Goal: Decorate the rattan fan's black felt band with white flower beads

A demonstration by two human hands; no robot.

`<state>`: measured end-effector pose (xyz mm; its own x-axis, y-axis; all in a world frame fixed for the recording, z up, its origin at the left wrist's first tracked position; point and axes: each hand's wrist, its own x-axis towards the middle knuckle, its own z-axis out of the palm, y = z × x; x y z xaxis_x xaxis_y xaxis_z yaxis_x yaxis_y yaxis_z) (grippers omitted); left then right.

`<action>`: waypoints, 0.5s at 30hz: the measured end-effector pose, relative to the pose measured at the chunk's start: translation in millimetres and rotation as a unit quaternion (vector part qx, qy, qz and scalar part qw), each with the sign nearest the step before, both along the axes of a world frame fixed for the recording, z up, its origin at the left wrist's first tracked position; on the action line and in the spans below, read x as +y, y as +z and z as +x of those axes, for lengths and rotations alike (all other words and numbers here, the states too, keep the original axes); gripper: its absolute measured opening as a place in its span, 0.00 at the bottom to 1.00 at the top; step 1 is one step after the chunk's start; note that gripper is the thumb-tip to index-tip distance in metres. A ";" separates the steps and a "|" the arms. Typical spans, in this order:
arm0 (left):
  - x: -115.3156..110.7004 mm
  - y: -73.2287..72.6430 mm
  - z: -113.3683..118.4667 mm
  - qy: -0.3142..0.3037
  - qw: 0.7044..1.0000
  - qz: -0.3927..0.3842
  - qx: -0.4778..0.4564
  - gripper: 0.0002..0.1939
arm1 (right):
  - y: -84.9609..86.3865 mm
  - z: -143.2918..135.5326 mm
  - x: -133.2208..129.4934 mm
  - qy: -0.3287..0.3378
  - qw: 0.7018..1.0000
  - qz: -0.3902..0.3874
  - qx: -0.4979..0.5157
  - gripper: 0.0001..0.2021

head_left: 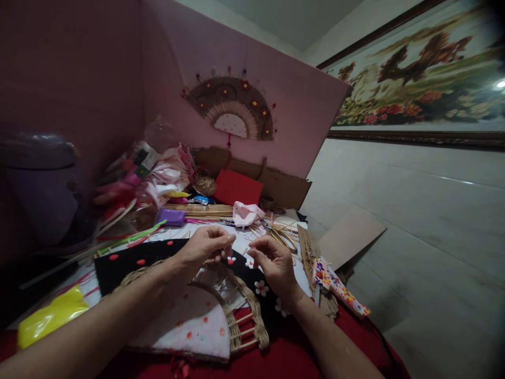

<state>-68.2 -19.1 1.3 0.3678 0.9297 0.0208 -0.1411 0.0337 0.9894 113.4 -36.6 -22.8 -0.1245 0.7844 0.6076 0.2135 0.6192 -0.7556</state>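
A handmade fan lies in front of me, with a black outer band point(148, 252), woven twine bands point(256, 310) over thin sticks, and a white dotted inner panel point(201, 326). White flowers with red centres point(261, 287) and red dots point(141, 261) sit on the black band. My left hand point(209, 245) is above the band's upper edge, thumb and fingertips pinched together. Close to its right, my right hand point(274, 266) has its fingers curled in a pinch over the flowers. Whatever either pinch holds is too small or hidden to make out.
Scissors with gold handles point(282, 237), bamboo sticks point(209, 211), a purple packet point(172, 217) and a pink cloth point(246, 213) lie behind the fan. A yellow packet point(53, 316) is at left, a flower-patterned glue gun point(339, 289) at right. Another fan point(236, 100) hangs on the pink board.
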 end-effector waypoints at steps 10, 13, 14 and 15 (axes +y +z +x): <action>1.2 -1.6 -1.2 0.010 1.000 -0.013 -0.022 0.15 | -0.2 0.7 2.0 0.008 0.998 0.036 -0.057 0.04; 1.8 -3.5 -0.9 0.002 1.000 -0.001 -0.018 0.14 | 1.4 1.5 0.8 -0.001 0.995 0.054 -0.082 0.04; 2.0 -4.1 -0.6 -0.002 1.000 0.003 -0.013 0.14 | 2.1 1.6 0.3 -0.004 0.994 0.059 -0.090 0.03; 2.1 -4.4 -0.3 -0.003 1.000 0.006 -0.008 0.14 | 2.8 1.6 -0.3 -0.008 0.993 0.064 -0.096 0.03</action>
<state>-68.6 -17.1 -3.1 0.3733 0.9270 0.0372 -0.1562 0.0232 0.9875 115.0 -36.8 -20.0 -0.2353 0.7052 0.6688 0.3565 0.7028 -0.6156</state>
